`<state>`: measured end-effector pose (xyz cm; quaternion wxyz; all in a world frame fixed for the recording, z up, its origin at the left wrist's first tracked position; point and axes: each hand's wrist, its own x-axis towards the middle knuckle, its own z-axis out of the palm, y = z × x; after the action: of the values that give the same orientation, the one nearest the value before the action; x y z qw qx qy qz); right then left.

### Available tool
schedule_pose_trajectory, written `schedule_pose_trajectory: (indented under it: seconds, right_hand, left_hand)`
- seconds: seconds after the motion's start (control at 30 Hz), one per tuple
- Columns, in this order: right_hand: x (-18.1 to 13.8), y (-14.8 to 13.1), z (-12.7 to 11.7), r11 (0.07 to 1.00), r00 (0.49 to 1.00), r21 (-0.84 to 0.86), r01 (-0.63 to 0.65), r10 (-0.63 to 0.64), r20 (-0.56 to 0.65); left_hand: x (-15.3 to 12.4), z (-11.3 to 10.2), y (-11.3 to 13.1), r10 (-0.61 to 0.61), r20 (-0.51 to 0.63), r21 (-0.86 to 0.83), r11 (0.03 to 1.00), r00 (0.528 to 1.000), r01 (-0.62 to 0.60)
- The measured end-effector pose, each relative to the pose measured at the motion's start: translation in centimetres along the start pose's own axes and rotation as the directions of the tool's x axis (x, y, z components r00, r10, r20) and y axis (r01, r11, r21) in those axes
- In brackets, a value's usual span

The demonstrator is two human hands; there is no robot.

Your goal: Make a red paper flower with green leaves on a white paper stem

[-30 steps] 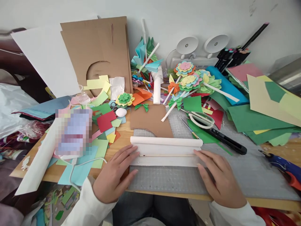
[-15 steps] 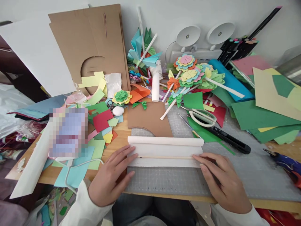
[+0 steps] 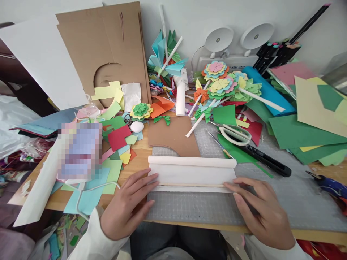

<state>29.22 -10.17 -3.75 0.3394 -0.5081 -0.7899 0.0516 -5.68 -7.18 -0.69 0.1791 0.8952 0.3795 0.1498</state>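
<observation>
A sheet of white paper (image 3: 189,174) lies on the grey cutting mat (image 3: 195,209), its far edge curled into a roll (image 3: 192,161). A thin wooden stick (image 3: 189,185) rests across the paper close to its near edge. My left hand (image 3: 128,202) has its fingers stretched out, their tips on the paper's left edge and the stick's left end. My right hand (image 3: 261,207) lies with fingers extended, the fingertips touching the stick's right end and the paper's right edge. Both ends of the stick are partly covered by fingertips.
Beyond the paper lie brown cardboard (image 3: 173,135), scissors (image 3: 235,134) and a black utility knife (image 3: 268,160). Paper flowers (image 3: 217,81) stand behind. A glue gun (image 3: 329,187) sits at right. Coloured scraps (image 3: 119,137), a phone (image 3: 80,151) and its cable are at left.
The stick has shifted toward me, closer to the paper's near edge. Both hands keep their fingertips at its ends. The camera view has moved slightly.
</observation>
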Motion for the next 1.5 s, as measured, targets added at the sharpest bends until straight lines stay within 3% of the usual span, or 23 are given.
schedule_pose_trajectory:
  seconds: [0.67, 0.87, 1.23, 1.5]
  right_hand:
    - [-0.1, -0.1, -0.3, 1.000, 1.000, -0.014, 0.007, -0.007, -0.023]
    - [-0.1, -0.1, -0.3, 1.000, 1.000, -0.009, 0.002, -0.002, -0.006]
    - [-0.1, -0.2, -0.2, 1.000, 1.000, -0.020, -0.016, 0.016, -0.016]
    - [-1.2, -2.2, -0.6, 0.980, 0.990, -0.159, 0.115, -0.126, -0.059]
  left_hand:
    - [0.2, -0.4, 0.1, 0.025, -0.006, -0.004, 1.000, 1.000, -0.025]
    - [0.3, -0.2, 0.1, 0.010, -0.070, -0.033, 0.999, 0.998, -0.012]
    - [0.8, -0.6, 0.2, 0.030, -0.027, 0.011, 0.999, 0.999, -0.030]
    - [-0.3, -0.4, 2.5, 0.036, -0.121, -0.007, 0.999, 0.992, -0.037]
